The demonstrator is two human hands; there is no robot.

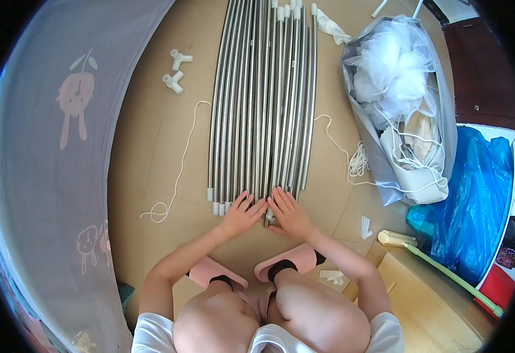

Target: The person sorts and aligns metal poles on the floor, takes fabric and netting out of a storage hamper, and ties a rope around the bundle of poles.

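Observation:
A broad row of shiny metal tubes (251, 112) lies lengthwise on the floor before me, several of them with white plastic end caps. My left hand (243, 216) rests on the near ends of the tubes with its fingers stretched out. Right beside it, my right hand (290, 214) lies on the tube ends too, fingers extended, close to a white plastic piece (270, 215). Neither hand is wrapped around a tube. A thin white cord (181, 165) emerges on the left side of the row, and cord also runs out on the right.
Two white three-way connectors (178, 70) lie on the left. At right stands a grey bag (363, 117) holding white netting (396, 65) and cord. Blue plastic (475, 194), a green pole (452, 276) and a wooden box (422, 294) are nearby. Grey printed fabric (45, 176) hangs left.

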